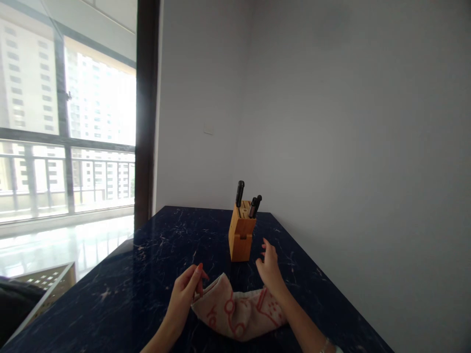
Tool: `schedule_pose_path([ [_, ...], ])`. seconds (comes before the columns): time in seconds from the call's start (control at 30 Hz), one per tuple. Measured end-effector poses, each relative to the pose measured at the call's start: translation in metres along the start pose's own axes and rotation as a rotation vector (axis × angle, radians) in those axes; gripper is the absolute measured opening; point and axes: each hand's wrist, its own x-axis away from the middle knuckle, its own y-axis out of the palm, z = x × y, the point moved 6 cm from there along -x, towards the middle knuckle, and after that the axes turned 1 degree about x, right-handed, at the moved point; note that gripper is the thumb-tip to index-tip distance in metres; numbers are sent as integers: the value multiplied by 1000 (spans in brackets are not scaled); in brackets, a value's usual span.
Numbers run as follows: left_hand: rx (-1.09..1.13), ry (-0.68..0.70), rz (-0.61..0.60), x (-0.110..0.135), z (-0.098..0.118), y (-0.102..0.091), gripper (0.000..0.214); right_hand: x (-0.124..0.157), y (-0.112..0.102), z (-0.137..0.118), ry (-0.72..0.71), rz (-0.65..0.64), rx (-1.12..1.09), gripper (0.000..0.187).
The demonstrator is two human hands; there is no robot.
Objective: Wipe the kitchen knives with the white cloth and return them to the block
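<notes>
A wooden knife block stands on the dark marbled table, with three black knife handles sticking up out of it. A beige cloth with red print lies on the table in front of it. My left hand pinches the cloth's left edge between thumb and fingers. My right hand hovers just right of the block and above the cloth's right end, fingers apart and slightly curled, holding nothing.
A grey wall runs along the table's right side and behind it. A large window with a railing is at the left. A perforated box-like object sits at the lower left beside the table.
</notes>
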Motion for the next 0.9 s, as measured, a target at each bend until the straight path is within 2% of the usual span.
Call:
schedule_pose_path([
  [0.13,-242,97,-75,-2,2,4,30,23,-27,24,-24,-353,95,34],
  [0.23,-433,113,-163,-1,-2,11,31,43,-48,36,-28,-501,155,28],
  [0.37,-496,5,-263,2,-7,21,38,56,-63,50,61,-477,184,37],
  [0.5,-470,-92,-325,1,-4,28,42,59,-58,57,161,-463,84,50],
  [0.6,-436,-89,-403,-2,4,29,39,58,-55,54,179,-430,40,52],
  [0.7,-423,-105,-514,-4,9,22,31,57,-57,50,188,-366,51,51],
  [0.77,-413,-156,-543,-7,9,14,30,56,-60,50,194,-333,49,52],
  [0.9,-347,-261,-487,-11,5,0,32,56,-64,53,206,-302,47,50],
])
